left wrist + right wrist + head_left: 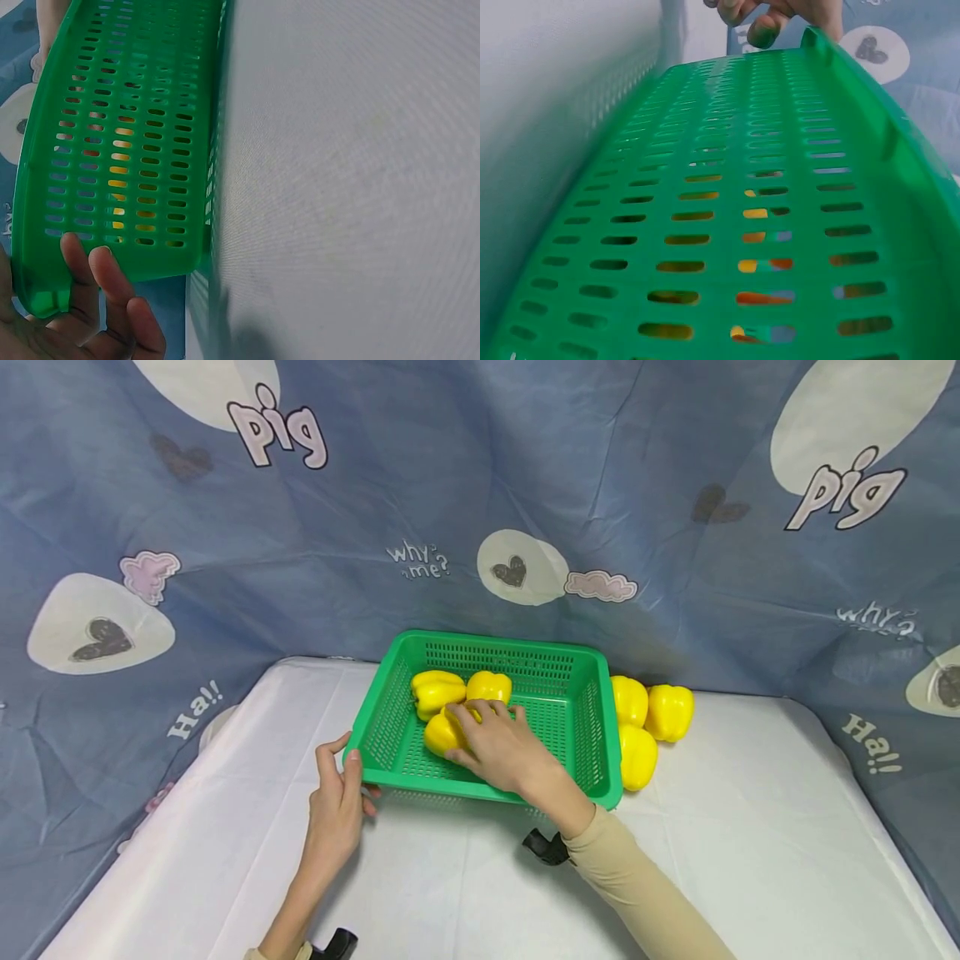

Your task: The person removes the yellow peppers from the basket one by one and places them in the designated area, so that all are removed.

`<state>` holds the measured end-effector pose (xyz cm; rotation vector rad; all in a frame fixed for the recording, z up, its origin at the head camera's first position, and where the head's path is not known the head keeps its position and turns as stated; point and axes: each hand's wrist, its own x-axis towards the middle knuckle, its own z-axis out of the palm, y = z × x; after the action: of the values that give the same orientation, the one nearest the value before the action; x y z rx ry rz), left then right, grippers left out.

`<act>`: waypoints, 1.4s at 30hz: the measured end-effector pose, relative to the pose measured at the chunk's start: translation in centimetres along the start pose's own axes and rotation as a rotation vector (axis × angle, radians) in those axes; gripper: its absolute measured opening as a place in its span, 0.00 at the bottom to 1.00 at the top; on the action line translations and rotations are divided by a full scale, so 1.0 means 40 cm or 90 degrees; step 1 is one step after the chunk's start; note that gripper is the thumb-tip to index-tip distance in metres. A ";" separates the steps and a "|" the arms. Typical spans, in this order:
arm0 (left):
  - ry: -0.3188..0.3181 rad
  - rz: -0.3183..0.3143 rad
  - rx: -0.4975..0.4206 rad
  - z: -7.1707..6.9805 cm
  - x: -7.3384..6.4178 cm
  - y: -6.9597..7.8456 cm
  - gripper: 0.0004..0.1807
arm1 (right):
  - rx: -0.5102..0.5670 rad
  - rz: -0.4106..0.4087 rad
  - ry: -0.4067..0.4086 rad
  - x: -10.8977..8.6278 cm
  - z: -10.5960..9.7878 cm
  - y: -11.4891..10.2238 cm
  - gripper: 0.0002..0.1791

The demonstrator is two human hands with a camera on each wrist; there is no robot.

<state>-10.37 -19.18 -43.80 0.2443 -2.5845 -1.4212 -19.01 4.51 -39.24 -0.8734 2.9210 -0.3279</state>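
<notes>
A green plastic basket [495, 789] with slotted walls stands on the white table. My left hand [337, 797] grips its near left corner; in the left wrist view the fingers [112, 274] curl under the rim against the outer wall. Inside the basket, my right hand [498, 747] holds a yellow bell pepper [444, 734], fingers over its top and thumb at the near side. Behind it lie two more bell peppers, one at the left [437, 693] and another [489, 685] beside it. The right wrist view shows mostly the basket's slotted wall [727, 165], which hides the right hand.
Three yellow bell peppers sit outside, along the basket's right side: one at the back [630, 700], one farther right [670, 712], one in front [637, 757]. A blue printed cloth [450, 460] hangs behind the white-covered table [750, 827].
</notes>
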 end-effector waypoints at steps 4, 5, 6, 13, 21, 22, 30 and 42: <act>-0.002 -0.002 0.000 0.001 0.001 0.000 0.27 | 0.002 0.009 -0.028 0.004 0.005 -0.004 0.40; -0.002 -0.002 0.000 0.002 0.001 0.000 0.27 | 0.005 0.009 -0.031 0.005 0.005 -0.004 0.40; -0.003 -0.001 0.000 0.002 0.001 0.000 0.27 | 0.008 0.008 -0.032 0.005 0.005 -0.005 0.40; 0.001 0.004 0.001 0.002 0.001 -0.001 0.27 | 0.017 -0.002 -0.030 0.007 0.006 -0.006 0.41; 0.000 0.002 -0.003 0.002 -0.001 -0.003 0.27 | 0.026 -0.009 -0.009 0.004 0.005 -0.009 0.39; -0.001 0.002 -0.003 0.002 -0.001 -0.003 0.27 | 0.025 -0.010 -0.011 0.004 0.005 -0.008 0.39; -0.001 0.004 -0.002 0.002 0.001 -0.003 0.28 | 0.030 -0.023 -0.001 0.005 0.010 -0.005 0.39; 0.001 0.005 0.001 0.001 0.000 -0.003 0.28 | 0.017 -0.024 0.001 0.005 0.014 -0.009 0.38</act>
<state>-10.37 -19.20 -43.93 0.2356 -2.5822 -1.4164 -18.92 4.02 -39.69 -0.9258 2.8980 -0.3708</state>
